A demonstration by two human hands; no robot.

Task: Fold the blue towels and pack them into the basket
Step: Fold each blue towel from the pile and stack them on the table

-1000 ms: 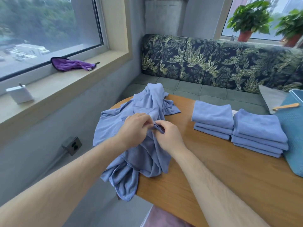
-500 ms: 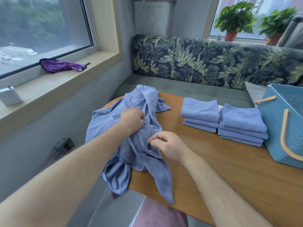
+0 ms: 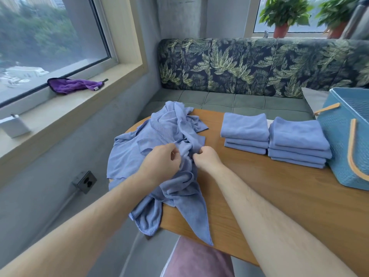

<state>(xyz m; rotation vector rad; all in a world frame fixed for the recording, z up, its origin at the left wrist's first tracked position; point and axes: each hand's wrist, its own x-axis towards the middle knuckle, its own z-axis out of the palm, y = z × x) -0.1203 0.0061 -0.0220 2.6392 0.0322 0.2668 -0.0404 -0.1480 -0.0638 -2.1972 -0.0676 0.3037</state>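
At the centre of the frame, the left hand (image 3: 160,163) and right hand (image 3: 207,159) both pinch folds of the crumpled blue towels (image 3: 159,128), heaped at the left edge of the table (image 3: 259,196). Two folded stacks (image 3: 245,127) (image 3: 298,136) sit right of centre, just beside the blue basket (image 3: 335,148) at the right edge.
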